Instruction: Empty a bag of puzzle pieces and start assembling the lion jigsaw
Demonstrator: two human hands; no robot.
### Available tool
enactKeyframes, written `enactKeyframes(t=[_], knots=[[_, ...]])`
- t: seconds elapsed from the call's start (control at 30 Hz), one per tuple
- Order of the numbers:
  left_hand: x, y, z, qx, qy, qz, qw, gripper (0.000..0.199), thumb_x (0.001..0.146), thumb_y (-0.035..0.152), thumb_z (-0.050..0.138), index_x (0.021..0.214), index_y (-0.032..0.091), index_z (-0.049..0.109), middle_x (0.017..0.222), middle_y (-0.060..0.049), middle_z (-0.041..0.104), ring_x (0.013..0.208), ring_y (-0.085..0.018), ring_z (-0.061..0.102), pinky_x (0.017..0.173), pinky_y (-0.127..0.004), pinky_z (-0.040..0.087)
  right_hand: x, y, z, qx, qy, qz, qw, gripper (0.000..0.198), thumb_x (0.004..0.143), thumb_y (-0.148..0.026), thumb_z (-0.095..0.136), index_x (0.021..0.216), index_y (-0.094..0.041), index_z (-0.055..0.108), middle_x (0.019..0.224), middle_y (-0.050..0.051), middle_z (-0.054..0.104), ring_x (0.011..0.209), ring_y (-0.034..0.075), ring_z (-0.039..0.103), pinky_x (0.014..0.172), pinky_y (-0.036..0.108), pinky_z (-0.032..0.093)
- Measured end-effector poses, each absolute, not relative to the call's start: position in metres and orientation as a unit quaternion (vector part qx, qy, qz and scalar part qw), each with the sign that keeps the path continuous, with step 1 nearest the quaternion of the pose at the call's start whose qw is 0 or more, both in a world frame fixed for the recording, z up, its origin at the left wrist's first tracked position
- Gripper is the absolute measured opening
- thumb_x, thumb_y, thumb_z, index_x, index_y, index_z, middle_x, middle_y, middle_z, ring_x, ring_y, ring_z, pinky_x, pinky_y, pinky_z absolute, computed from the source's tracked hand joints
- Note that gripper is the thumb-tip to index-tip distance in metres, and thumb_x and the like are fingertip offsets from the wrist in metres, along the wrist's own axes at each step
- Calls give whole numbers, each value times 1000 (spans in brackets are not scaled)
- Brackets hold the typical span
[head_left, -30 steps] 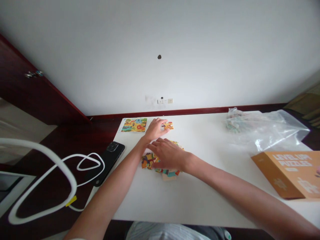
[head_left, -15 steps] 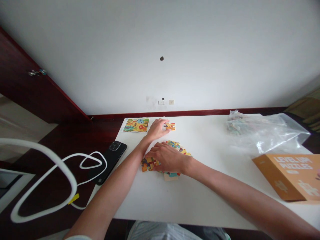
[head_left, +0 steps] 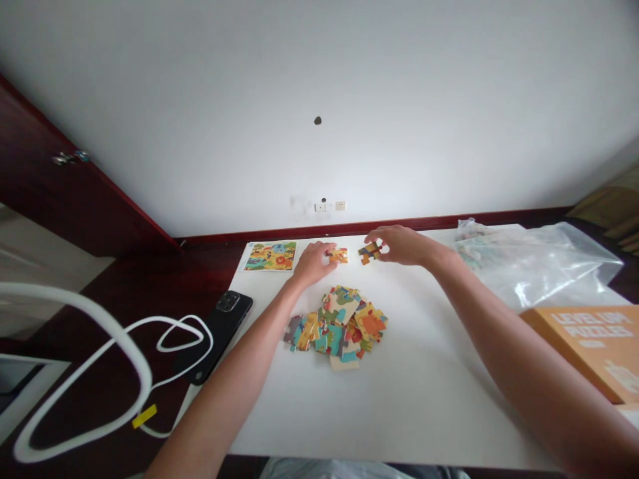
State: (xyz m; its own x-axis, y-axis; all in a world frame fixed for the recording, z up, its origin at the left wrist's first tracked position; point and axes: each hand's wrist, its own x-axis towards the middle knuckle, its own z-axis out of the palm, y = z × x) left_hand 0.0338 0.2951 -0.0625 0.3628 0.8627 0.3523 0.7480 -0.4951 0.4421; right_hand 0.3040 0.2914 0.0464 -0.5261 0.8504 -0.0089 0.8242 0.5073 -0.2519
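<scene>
My left hand [head_left: 314, 262] is closed on an orange and yellow puzzle piece [head_left: 340, 255] at the far side of the white table. Just to its right, my right hand [head_left: 399, 245] pinches a darker puzzle piece [head_left: 370, 253] with brown, grey and yellow on it. A small gap separates the two pieces. Closer to me, a loose pile of colourful puzzle pieces [head_left: 344, 319] lies overlapping on the tabletop. Left of my left hand rests a printed picture card [head_left: 270, 257] with a lion and other animals.
A black phone [head_left: 219, 332] and a looped white cable [head_left: 137, 346] are at the table's left edge. To the right lie a clear plastic bag [head_left: 539, 266] with contents and an orange puzzle box [head_left: 589, 346]. A wall [head_left: 399, 133] stands behind the white table [head_left: 424, 399].
My right hand has moved from the pile to the far side, right of my left hand, carrying a puzzle piece. The pile is now uncovered. My left hand stays in nearly the same place.
</scene>
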Motion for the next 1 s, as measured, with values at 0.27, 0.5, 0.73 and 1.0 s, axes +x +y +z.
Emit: enactKeyframes(t=[0.27, 0.5, 0.73, 1.0], knots=[[33, 296, -65, 821, 477, 296, 104, 43, 88, 29, 71, 130, 22, 66, 113, -6, 68, 108, -25, 62, 101, -39, 51, 324, 315, 15, -445, -862, 243, 1, 46, 88, -5, 56, 127, -25, 71, 122, 7, 76, 102, 22, 73, 84, 30, 53], [33, 295, -63, 822, 475, 295, 105, 40, 88, 29, 71, 127, 23, 68, 108, -6, 68, 106, -25, 62, 99, -39, 50, 318, 318, 5, -467, -864, 185, 39, 47, 90, -13, 58, 136, -22, 67, 140, 11, 66, 119, 24, 67, 98, 32, 51], [35, 294, -62, 822, 476, 295, 105, 40, 88, 26, 70, 128, 24, 68, 110, -6, 68, 108, -25, 62, 99, -39, 50, 295, 301, 6, -519, -844, 137, -12, 63, 81, -51, 78, 134, -19, 65, 127, 15, 70, 114, 32, 67, 94, 38, 51], [35, 293, -60, 819, 483, 289, 107, 42, 88, 26, 69, 129, 24, 67, 108, -6, 68, 104, -25, 61, 100, -40, 50, 283, 291, 13, -461, -874, 148, -41, 60, 82, -30, 78, 139, -23, 62, 129, 12, 67, 119, 29, 64, 100, 37, 49]])
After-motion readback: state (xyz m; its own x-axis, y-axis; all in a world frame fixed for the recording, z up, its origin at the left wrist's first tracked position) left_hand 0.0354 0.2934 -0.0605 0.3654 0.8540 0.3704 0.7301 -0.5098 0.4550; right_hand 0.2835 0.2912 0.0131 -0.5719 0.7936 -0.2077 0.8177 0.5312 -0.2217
